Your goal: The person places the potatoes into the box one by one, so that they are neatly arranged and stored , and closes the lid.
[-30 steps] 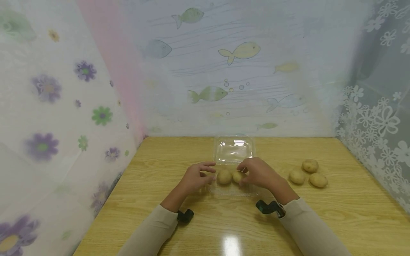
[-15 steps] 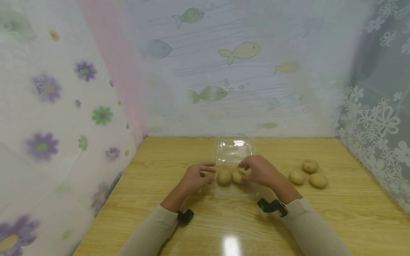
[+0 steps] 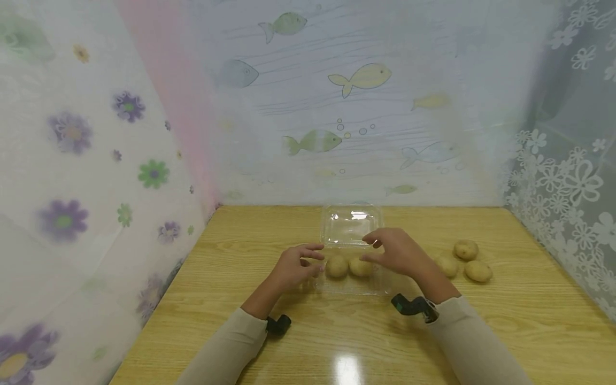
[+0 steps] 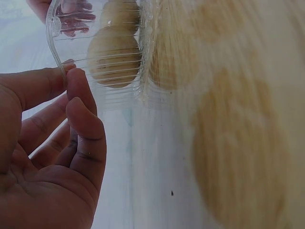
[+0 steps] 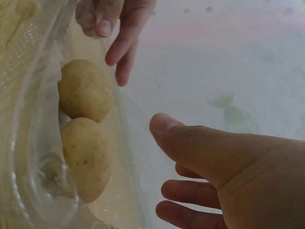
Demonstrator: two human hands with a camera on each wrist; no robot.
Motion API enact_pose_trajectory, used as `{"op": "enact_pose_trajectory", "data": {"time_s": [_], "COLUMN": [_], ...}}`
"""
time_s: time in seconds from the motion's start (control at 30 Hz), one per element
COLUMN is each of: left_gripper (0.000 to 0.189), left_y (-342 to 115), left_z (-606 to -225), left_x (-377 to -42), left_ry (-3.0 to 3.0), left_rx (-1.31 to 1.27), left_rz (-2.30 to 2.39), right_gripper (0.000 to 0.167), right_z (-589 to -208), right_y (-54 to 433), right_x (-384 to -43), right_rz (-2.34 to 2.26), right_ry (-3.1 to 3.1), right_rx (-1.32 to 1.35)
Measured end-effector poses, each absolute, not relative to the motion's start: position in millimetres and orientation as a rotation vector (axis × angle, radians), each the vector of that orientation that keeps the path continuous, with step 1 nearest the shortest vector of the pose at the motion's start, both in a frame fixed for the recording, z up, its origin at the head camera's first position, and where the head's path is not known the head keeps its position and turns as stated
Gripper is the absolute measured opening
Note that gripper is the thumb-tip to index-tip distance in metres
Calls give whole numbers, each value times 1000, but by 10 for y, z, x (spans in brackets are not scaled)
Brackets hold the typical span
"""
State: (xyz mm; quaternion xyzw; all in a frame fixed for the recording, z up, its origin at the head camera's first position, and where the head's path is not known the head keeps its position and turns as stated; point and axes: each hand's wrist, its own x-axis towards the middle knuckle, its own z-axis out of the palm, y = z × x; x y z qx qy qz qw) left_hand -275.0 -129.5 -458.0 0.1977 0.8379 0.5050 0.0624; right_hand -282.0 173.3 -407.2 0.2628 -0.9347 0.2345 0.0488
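A clear plastic clamshell box (image 3: 350,292) stands on the table with its lid (image 3: 347,229) folded back, away from the person. Two potatoes (image 3: 337,266) (image 5: 87,160) lie side by side in its base. My left hand (image 3: 294,269) pinches the box's left rim between thumb and fingertips, as the left wrist view (image 4: 57,124) shows from below. Over the box's right side hovers my right hand (image 3: 397,251), fingers relaxed and apart, holding nothing. In the right wrist view its thumb (image 5: 174,138) is clear of both potatoes.
Three more potatoes (image 3: 478,271) lie on the wooden table (image 3: 231,251) to the right of the box, one partly behind the right wrist. A fish-patterned curtain (image 3: 298,176) hangs along the far edge, with flowered sheets on both sides.
My right hand has let go of the right-hand potato, which stays in the box, and has risen and shifted slightly right. The left hand has not moved.
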Motion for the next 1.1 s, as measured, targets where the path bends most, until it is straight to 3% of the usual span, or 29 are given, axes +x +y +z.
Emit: {"op": "enact_pose_trajectory", "data": {"time_s": [1.1], "left_gripper": [27], "left_y": [-1289], "left_z": [-4556], "left_x": [-2734], "left_ry": [2540], "left_rx": [573], "left_rz": [1510], "right_gripper": [54], "right_z": [-3962], "right_y": [2224], "right_x": [-2924], "right_rz": [764], "right_ry": [-2881], "right_rx": [503]}}
